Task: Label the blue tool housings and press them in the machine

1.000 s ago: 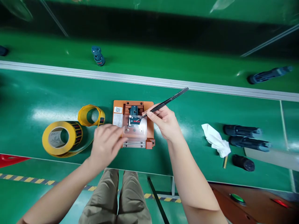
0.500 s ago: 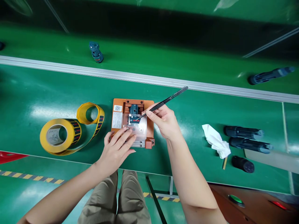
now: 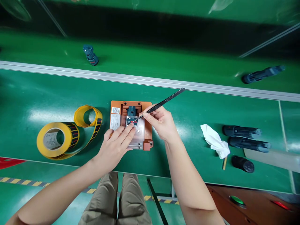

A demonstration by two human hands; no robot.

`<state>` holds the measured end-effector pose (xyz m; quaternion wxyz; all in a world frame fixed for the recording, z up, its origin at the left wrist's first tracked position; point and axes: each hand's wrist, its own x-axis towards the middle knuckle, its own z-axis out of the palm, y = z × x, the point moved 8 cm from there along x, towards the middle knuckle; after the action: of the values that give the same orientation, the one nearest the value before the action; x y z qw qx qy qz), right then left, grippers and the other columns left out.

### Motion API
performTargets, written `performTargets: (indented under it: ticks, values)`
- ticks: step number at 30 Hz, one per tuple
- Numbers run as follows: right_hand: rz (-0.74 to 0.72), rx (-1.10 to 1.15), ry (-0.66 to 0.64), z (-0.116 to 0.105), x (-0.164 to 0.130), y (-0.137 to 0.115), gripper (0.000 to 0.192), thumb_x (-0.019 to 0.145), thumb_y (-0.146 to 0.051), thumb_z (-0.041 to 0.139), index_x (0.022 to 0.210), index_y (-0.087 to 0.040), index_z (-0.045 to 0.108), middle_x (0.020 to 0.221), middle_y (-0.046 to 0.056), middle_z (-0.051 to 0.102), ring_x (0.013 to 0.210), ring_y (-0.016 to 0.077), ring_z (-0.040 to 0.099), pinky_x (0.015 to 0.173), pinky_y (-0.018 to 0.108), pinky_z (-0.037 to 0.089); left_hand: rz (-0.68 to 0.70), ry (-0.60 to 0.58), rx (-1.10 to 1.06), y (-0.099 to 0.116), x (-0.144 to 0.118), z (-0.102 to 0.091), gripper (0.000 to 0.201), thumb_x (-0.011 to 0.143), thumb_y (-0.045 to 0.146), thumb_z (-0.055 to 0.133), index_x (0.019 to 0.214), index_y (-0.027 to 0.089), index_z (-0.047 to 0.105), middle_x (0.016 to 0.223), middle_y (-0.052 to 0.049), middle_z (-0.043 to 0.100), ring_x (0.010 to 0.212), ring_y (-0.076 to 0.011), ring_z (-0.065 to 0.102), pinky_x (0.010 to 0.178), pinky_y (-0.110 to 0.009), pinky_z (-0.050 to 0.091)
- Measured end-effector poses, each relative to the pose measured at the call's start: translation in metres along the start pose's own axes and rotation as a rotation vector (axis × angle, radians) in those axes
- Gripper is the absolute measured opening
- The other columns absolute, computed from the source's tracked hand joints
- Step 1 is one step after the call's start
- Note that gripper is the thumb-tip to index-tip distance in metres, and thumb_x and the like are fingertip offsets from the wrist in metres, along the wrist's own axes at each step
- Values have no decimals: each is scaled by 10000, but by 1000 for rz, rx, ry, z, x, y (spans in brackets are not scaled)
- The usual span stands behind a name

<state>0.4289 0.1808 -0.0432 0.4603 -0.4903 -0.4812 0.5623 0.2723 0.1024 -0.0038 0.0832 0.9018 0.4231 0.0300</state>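
At the centre of the frame the right hand (image 3: 161, 122) pinches a pair of slim black tweezers (image 3: 159, 105) partway along their shaft, thumb and fingers closed on them, the tips resting on a small red-and-black label (image 3: 131, 121). That label lies on a dark blue-grey part (image 3: 131, 111) seated in the orange fixture (image 3: 131, 124). The left hand (image 3: 116, 147) lies flat and open, holding nothing, its fingertips pressing the clear plate and the label's lower edge; whether they touch the label itself is hard to tell.

The label looks thin, limp and sticky-backed, so it probably creases easily and is best taken by one corner with the tweezers. The fixture seems rigid, blocky and matte, with a white code sticker at its upper left.

Left of it sits a glossy yellow roll of labels (image 3: 57, 139), its tail curled into a loop. To the right lie a crumpled white cloth (image 3: 214, 140) and three dark cylindrical housings (image 3: 246, 143). All rest on the smooth green surface (image 3: 47, 93).
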Motion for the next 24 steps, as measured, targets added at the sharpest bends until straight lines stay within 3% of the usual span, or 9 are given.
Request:
performTargets:
  ticks: [6,10,12,15,17,20,22,24]
  values:
    - [61,47,63,-3,-1,-2,299,777,-408,798,960,-220,654,931,39,740,885,194,702,857,375,560,16,-45,3,1,5,-6,645,899,317,661,1480,154,435,1512,-108,510,1203,-311,548,964,-457,343]
    - [-26,104,337,-37,-13,-13,210,848,-387,723,984,-258,628,948,25,708,928,193,686,890,387,553,-49,29,-117,-9,12,-9,745,861,517,664,1487,193,425,1443,-154,570,1243,-361,514,1002,-507,350]
    - [-53,13,457,-57,-26,-12,178,878,-372,678,1015,-277,615,927,12,666,885,183,662,851,370,546,-151,109,-209,-25,19,-9,784,848,566,654,1505,231,388,1422,-164,565,1274,-377,485,1014,-534,374]
    - [23,-305,493,-74,-44,7,194,915,-379,596,1082,-279,602,859,5,610,761,183,595,774,372,522,-218,182,-351,-40,22,-3,885,829,522,703,1547,259,257,1418,-166,518,1274,-342,496,1002,-523,455]
    - [56,-559,466,-79,-53,25,242,937,-390,531,1123,-249,596,857,29,592,767,209,569,787,410,510,-124,357,-360,-33,10,-13,875,793,444,771,1516,309,297,1343,-127,555,1212,-295,551,975,-481,510]
    - [-10,-851,418,-80,-59,44,353,945,-384,475,1200,-170,591,973,113,573,920,273,555,872,478,490,121,711,-280,0,-39,-35,574,755,226,818,1231,433,575,1088,6,651,1008,-195,638,935,-420,564]
    - [-44,-965,409,-81,-61,52,401,948,-380,463,1242,-137,588,1031,153,558,998,301,529,906,499,475,229,671,-291,21,-66,-30,350,781,139,770,1024,368,669,964,43,689,939,-158,664,962,-402,570]
    - [-54,-1040,434,-83,-62,51,432,948,-393,475,1273,-131,585,1061,169,549,1045,322,507,922,524,456,307,461,-304,38,-83,-11,228,842,112,686,998,277,696,997,20,739,1007,-163,682,1024,-401,549]
